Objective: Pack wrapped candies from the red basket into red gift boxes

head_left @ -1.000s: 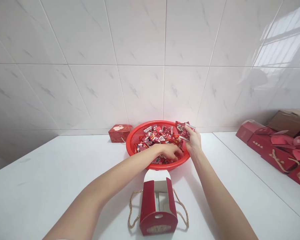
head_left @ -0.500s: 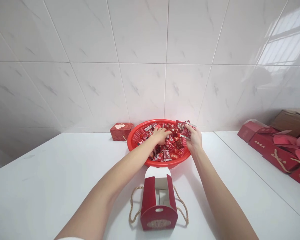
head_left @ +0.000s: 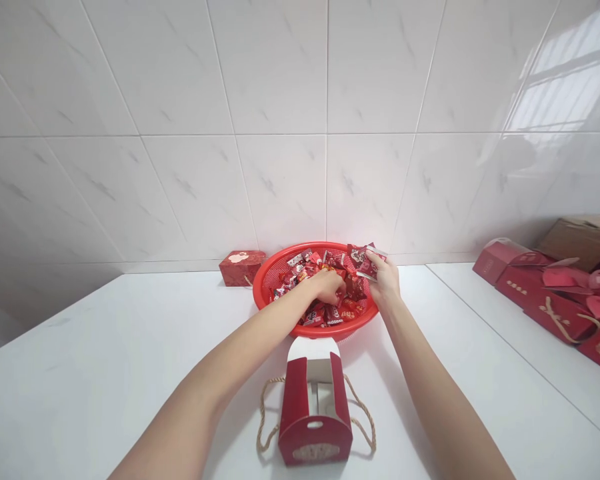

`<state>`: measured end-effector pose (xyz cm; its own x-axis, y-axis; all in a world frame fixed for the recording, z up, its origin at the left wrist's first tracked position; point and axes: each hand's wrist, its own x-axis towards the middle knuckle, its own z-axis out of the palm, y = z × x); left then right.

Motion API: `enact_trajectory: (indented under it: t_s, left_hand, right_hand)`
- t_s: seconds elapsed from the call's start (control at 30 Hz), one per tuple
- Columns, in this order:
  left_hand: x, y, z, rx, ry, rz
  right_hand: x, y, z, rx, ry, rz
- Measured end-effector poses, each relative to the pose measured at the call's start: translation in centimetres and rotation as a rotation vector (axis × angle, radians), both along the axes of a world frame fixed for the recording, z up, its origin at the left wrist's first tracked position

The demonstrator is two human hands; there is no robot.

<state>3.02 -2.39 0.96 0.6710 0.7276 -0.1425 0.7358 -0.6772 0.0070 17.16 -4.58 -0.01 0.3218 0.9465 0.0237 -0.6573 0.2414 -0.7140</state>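
Note:
My left hand [head_left: 329, 287] reaches down into the red plastic basket [head_left: 266, 301], its fingers curled among the wrapped candies [head_left: 300, 269]. Whether they grip one is hidden. At the basket's right rim my right hand [head_left: 386, 279] is closed on several candy packets [head_left: 366, 260] in dark red and white wrappers. Nearer to me, in front of the basket, stands a dark red gift box [head_left: 316, 437] with its top open and a pale interior showing. A rope handle [head_left: 361, 407] sticks out on each side of it.
A small red box [head_left: 241, 268] sits against the tiled wall [head_left: 280, 193], left of the basket. Several red gift boxes [head_left: 555, 303] are heaped at the right, with a brown cardboard box [head_left: 577, 241] behind. Everything rests on a white table [head_left: 155, 340].
My left hand has moved slightly right and lower among the candies, and its stretched fingers have curled in. The right hand keeps its packets near the rim. The view has shifted a little.

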Motion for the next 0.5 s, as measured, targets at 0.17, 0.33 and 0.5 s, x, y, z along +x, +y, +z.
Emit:
enact_trajectory:
  t_s: [0.17, 0.33, 0.5]
  left_hand:
    - [0.6, -0.4, -0.3, 0.057, 0.091, 0.07]
    - [0.5, -0.9, -0.1, 0.087, 0.059, 0.109]
    - [0.6, -1.7, 0.4, 0.075, 0.163, 0.148]
  right_hand:
    - [0.0, 0.0, -0.1, -0.001, 0.004, 0.008]
    - [0.0, 0.1, -0.2, 0.013, 0.014, 0.047]
    - [-0.2, -0.3, 0.2, 0.014, 0.037, 0.062]
